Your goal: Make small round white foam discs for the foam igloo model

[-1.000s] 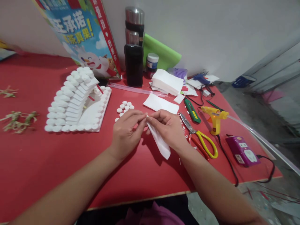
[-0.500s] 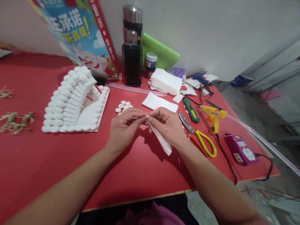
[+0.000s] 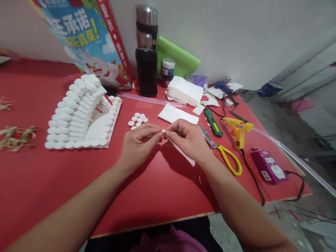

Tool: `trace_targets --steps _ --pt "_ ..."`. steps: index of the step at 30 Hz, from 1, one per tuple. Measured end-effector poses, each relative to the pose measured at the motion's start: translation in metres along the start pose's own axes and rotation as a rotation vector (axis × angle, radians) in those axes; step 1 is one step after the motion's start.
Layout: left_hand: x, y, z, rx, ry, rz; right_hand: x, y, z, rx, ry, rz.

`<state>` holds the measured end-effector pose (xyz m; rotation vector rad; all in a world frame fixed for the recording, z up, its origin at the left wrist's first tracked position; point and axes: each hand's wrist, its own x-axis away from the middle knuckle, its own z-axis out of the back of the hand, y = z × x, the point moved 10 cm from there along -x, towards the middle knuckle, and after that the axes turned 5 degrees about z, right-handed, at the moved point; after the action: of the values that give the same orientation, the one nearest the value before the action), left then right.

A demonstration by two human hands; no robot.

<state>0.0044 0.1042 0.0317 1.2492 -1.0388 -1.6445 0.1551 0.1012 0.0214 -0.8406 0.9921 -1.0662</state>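
Between my two hands is a white paper strip (image 3: 185, 154), its near end being rolled at the fingertips and its loose tail slanting down to the right under my right palm. My left hand (image 3: 139, 143) pinches the small rolled end with thumb and forefinger. My right hand (image 3: 186, 138) is closed on the strip beside it, fingertips almost touching the left ones. Just behind my left hand lie several small white paper discs (image 3: 138, 119). A white folded paper sheet (image 3: 178, 114) rests behind my right hand. To the left stands a white stepped model (image 3: 84, 115) edged with similar discs.
Right of my hands lie scissors (image 3: 228, 157), a green utility knife (image 3: 213, 122), a yellow glue gun (image 3: 238, 131) and a purple power socket (image 3: 270, 167) with cords. A phone (image 3: 146, 73), a steel flask (image 3: 146, 24) and a jar (image 3: 167, 68) stand behind. Straw figures (image 3: 17, 137) lie far left.
The paper strip's tail has swung up and rightward, so more of it is behind my right hand. Both hands stay together in nearly the same place.
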Motion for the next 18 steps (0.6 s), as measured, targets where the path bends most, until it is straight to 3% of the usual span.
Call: trace_targets --steps 4,6,8,10,13,18 --pt "0.0 -0.005 0.001 0.016 0.014 0.042 0.005 -0.019 -0.001 0.245 0.034 0.133" --pt "-0.001 -0.007 0.003 0.021 0.028 0.058 0.006 -0.022 0.001 0.264 0.038 0.126" --pt "-0.002 -0.011 0.005 0.032 0.027 0.087 0.004 -0.011 0.004 0.094 -0.003 -0.002" --pt "-0.004 -0.015 0.007 0.061 0.022 0.125 0.003 0.009 0.003 -0.22 -0.068 -0.223" --pt "-0.006 -0.015 0.008 0.113 -0.011 0.143 0.009 0.029 -0.015 -0.695 -0.217 -0.515" --pt "-0.005 -0.006 0.005 0.123 -0.087 0.089 0.022 0.015 -0.056 -1.093 -0.582 -0.628"
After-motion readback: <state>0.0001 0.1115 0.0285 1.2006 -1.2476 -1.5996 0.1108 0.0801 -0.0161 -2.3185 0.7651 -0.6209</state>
